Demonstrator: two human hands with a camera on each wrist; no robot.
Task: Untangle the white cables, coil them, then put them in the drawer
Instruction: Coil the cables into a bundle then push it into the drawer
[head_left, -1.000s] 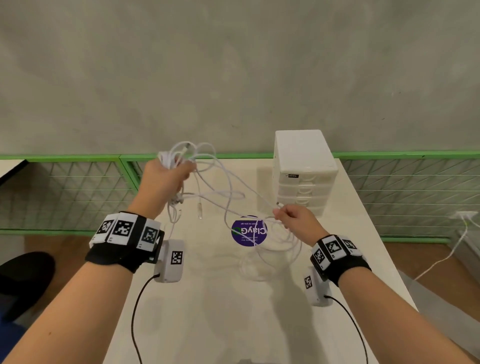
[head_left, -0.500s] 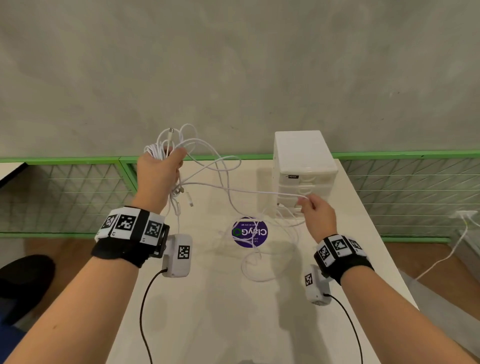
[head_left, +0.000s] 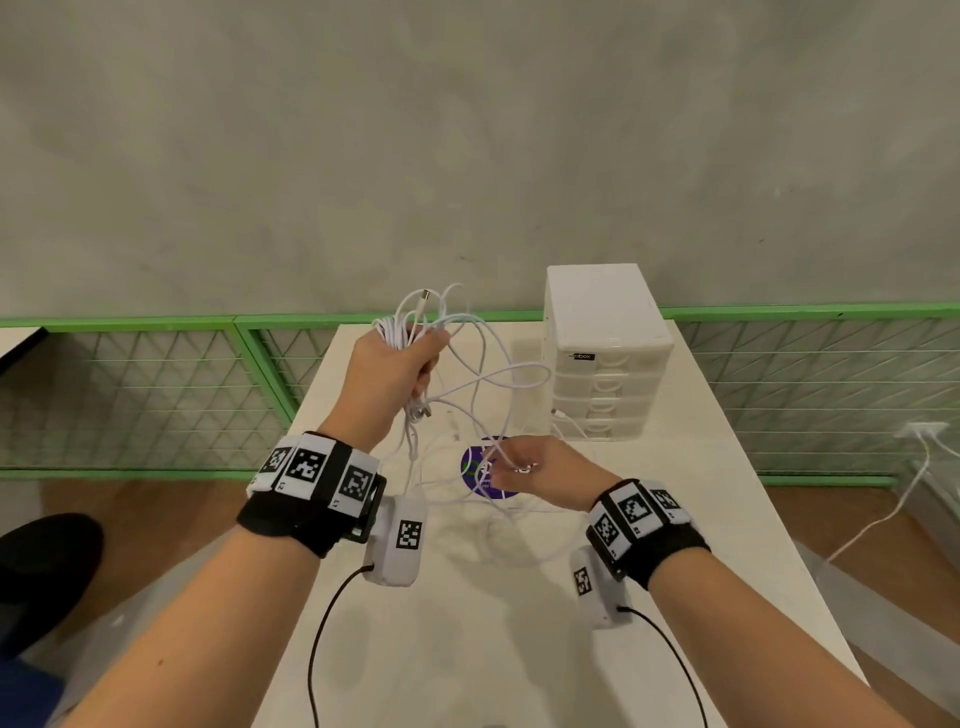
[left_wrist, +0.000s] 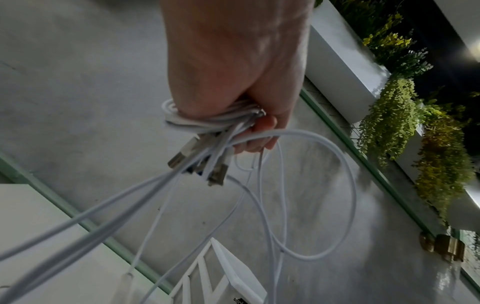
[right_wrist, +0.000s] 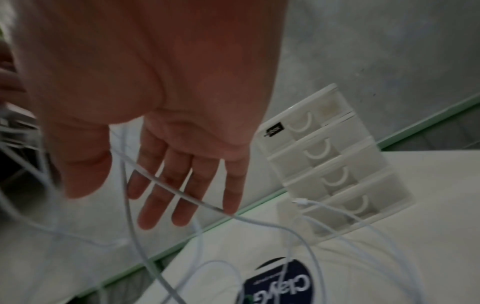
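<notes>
- My left hand (head_left: 393, 370) is raised above the white table (head_left: 727, 519), fist clenched round a bundle of thin white cables (head_left: 498, 374); several loops wrap past my palm and metal plug ends (left_wrist: 197, 158) poke out below the fingers in the left wrist view.
- From that fist I see loose strands sag to the right and down, crossing each other, some lying on the table over a round dark-blue sticker (head_left: 480, 467).
- My right hand (head_left: 540, 470) is lower, above the sticker, fingers straight and relaxed; one strand runs across them in the right wrist view (right_wrist: 182, 195), with no curl around it.
- Furthest right stands a small white plastic four-drawer chest (head_left: 605, 353), all drawers closed; one cable end (head_left: 563, 415) lies against its lower front.
</notes>
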